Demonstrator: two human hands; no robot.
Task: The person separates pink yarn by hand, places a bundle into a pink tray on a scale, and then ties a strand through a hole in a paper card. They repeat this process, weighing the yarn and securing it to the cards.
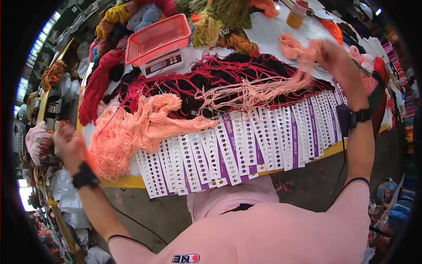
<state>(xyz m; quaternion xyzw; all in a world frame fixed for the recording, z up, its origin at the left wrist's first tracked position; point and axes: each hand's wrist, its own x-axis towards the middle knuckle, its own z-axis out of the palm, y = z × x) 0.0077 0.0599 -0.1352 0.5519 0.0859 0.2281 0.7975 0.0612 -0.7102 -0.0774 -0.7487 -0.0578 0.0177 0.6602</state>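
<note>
My right hand [332, 55] is raised over the far right of the table. Its fingers are closed on peach yarn [305, 66], whose strands hang down toward the cards. My left hand [69, 143] is off the table's left side, beside a big loose heap of peach yarn [132, 127]; motion smears its fingers. White and purple cards with rows of round holes [237, 145] lie fanned along the near edge. Across their far ends run looped crimson and black strands [176, 86], with pale peach strands [246, 94] laid over them on the right.
A pink plastic basket [158, 37] rests on a small scale [165, 64] at the back left. Olive yarn [228, 20] and a dark red skein [99, 83] lie around it. A yellow and pink bottle [297, 14] stands at the back right. White bags [70, 193] line the left.
</note>
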